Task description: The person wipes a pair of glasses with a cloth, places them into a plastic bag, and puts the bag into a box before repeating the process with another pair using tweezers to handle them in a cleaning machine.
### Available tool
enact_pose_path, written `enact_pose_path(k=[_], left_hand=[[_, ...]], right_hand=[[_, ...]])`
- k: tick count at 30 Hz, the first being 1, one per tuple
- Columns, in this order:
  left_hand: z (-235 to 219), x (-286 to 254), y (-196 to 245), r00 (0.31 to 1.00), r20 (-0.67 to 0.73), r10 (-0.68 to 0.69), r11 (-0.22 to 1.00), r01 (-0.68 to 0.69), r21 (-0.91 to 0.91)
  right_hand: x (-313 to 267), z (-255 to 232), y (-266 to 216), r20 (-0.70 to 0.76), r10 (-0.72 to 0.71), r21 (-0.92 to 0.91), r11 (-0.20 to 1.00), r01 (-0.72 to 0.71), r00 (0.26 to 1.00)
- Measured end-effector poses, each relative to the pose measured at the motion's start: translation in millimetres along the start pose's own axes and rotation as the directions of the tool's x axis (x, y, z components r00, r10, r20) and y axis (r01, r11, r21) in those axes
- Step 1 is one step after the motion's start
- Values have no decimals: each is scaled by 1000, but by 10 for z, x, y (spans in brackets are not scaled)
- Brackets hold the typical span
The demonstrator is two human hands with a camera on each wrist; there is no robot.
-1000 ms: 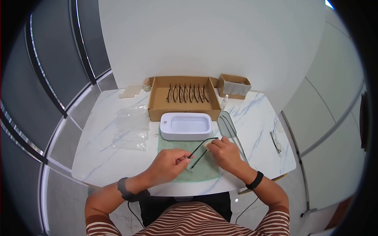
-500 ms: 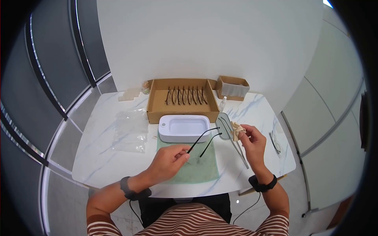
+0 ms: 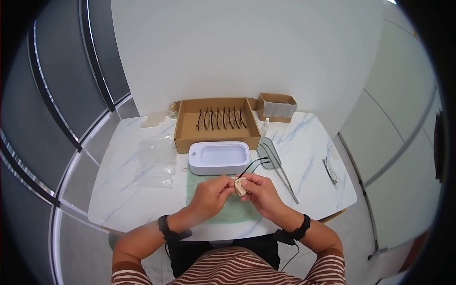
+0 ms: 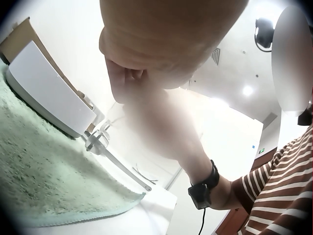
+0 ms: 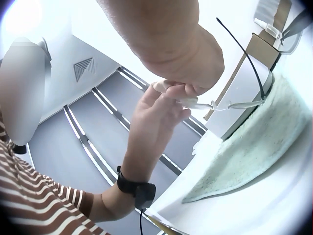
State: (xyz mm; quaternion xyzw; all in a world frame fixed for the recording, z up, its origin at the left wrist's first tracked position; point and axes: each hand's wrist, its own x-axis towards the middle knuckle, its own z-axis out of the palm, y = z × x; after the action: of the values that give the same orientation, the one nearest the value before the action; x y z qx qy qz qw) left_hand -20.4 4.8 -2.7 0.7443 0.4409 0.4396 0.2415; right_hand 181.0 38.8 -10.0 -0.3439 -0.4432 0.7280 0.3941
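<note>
Gripping the eyeglasses (image 3: 251, 166) with curled fingers of the left hand (image 3: 209, 195), over the green towel (image 3: 232, 216). Pinching a crumpled cream cloth (image 3: 240, 186) between thumb and fingers of the right hand (image 3: 262, 194), pressed to the eyeglasses, close beside the left fingertips. On the same eyeglasses, slim black temples pointing far and right, with gently bent tips; clear, glossy rims in the right wrist view. Under both hands, soft, short-piled towelling with a smooth paler edge.

Just beyond, at the towel's far edge, a rounded, smooth white ultrasonic cleaner (image 3: 220, 166) with a shallow recessed basin and a round button. Behind it, an open tray of brown cardboard (image 3: 190, 145), holding a row of dark-templed glasses (image 3: 219, 118). To the right, long, slender metal tweezers (image 3: 286, 183), laid partly over a grey oval dish (image 3: 267, 142); near the table's right edge, another pair of thin-framed spectacles (image 3: 331, 171). To the left, on the white, grey-blue-veined table (image 3: 313, 204), crinkled transparent plastic bags (image 3: 156, 161).
</note>
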Motion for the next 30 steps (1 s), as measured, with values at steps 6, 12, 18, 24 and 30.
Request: enact_pose_path(k=[6,12,18,24,30], left_hand=[[-57,-120,0,999,21,-50,998,50,26],[-134,-224,-212,997,32,-73,995,70,77],[-227,-295,-371,982,110,-153,986,145,84],[-301,-202,-574,971,236,-38,995,15,100],[-419,65,-711,910,414,13,993,-59,98]], right_hand=[[87,-79,-147,23,-99,219,971,92,995],[-21,-113,-443,-171,-401,181,885,428,900],[-121,-486,-271,-206,-479,-73,877,474,854],[-162,-392,-141,265,-327,-835,393,386,907],[-78,-332,23,471,-265,-881,-191,434,841]])
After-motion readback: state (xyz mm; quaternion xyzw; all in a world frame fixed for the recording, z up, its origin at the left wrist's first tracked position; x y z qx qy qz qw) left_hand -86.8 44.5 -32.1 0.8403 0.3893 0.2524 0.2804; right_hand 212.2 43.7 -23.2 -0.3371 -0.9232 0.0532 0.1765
